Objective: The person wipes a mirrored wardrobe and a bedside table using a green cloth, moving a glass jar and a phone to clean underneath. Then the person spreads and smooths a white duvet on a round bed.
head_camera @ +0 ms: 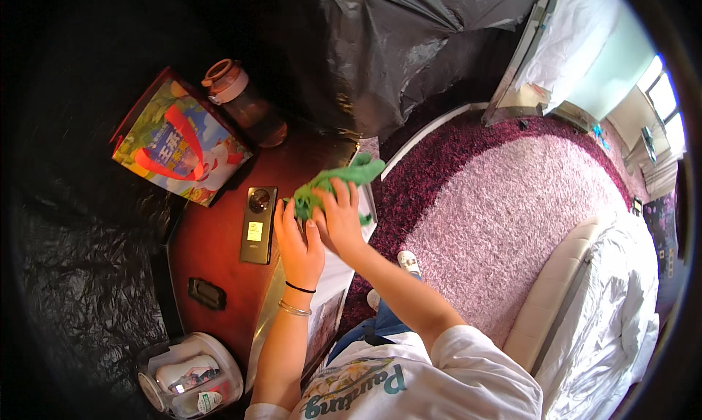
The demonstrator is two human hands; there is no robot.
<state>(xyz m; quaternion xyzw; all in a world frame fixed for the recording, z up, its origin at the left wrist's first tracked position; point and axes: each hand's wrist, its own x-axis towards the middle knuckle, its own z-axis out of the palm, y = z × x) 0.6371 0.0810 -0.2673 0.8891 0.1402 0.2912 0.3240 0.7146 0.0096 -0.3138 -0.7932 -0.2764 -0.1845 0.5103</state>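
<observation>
A crumpled green cloth (351, 173) lies in both of my hands, over the edge of the reddish-brown table (219, 277). My left hand (300, 244) has its fingers against the cloth's lower left end. My right hand (339, 214) grips the middle of it from above, fingers curled in. One part of the cloth sticks out beyond the right hand, and a small piece hangs below. Just left of my left hand a dark smartphone (263, 214) rests on the table with its camera side up, a yellow label on its back.
Behind the phone stand a colourful gift bag (184, 146) with red handles and a drink bottle (244, 102). A small black tray-like object (207, 294) and a clear plastic container (192, 373) sit nearer. Black sheeting (82, 266) hangs around the table; a shaggy rug (493, 217) covers the floor.
</observation>
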